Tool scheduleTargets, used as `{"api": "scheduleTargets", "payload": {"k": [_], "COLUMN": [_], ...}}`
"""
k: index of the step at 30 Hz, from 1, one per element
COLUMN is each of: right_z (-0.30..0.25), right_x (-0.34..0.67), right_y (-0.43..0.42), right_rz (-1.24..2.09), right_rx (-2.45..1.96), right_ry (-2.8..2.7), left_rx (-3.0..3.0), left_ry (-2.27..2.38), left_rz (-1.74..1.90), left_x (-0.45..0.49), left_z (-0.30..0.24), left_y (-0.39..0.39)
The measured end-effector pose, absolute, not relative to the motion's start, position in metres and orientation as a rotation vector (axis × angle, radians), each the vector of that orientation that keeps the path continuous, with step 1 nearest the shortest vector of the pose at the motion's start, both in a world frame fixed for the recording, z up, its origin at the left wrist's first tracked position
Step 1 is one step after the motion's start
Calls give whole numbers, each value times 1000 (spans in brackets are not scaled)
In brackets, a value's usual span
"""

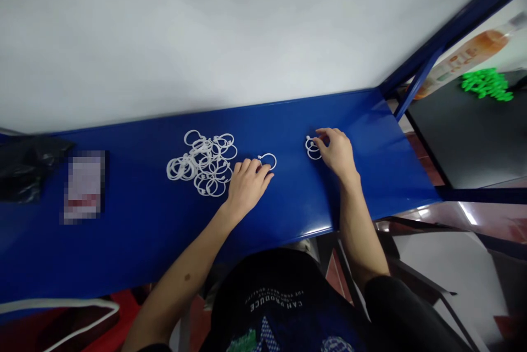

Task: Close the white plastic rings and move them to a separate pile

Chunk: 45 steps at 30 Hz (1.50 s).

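Note:
Several white plastic rings, each with a small knob at its opening, lie in a loose pile (206, 162) on the blue table (284, 209). My left hand (249, 184) rests palm down at the pile's right edge, its fingers a little apart. Its fingertips partly cover a single white ring (275, 160). Farther right, a small group of white rings (313, 155) lies flat, overlapping. Over their right side is my right hand (336, 151), thumb and index finger apart at the rings; its other fingers are curled and partly hidden.
A blurred-out pale packet (84, 184) and a black plastic bag (28, 165) lie at the left. Behind the table stands a white wall (206, 39). A blue metal frame (420, 85) rises at the right, beyond it a bottle (465, 58) and bright green pieces (488, 84) on a dark surface.

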State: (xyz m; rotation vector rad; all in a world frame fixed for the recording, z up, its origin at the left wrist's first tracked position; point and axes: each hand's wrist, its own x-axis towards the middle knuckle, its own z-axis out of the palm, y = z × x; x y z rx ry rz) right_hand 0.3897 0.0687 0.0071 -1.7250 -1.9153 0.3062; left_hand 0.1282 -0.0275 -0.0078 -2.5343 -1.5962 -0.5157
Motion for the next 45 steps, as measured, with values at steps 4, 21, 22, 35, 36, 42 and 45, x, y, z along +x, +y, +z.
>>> {"api": "scheduleTargets", "payload": {"k": [4,21,22,35,36,42,45], "right_z": [14,8,9,2,2,4,4], "right_x": [386,300,299,292,292,294,299], "right_y": [67,11,11,-5,-5,-1,0], "right_rz": [221,1313,1330,809,899,1234,1229], "right_rx": [-1635,-958,-943,-920,-942,-904,-845], "right_ry": [-1802,-1796,-1806,-1848,-1803,-1815,-1884], "left_rx": [-2616,-2624,-2630,-2526,-2552,-2463,-2476], "left_ry": [-1485,-2014,-2086,-2258,-2243,-2241,-2180], "left_rz": [-668,-1816,-1814,-2020,-2033,-2022,-1981], "left_x": [116,106,105,102,102,102,105], "left_z": [-7,12,12,10,9,9,12], "left_y": [-28,-30,-29,-30,-30,-29,-31]}}
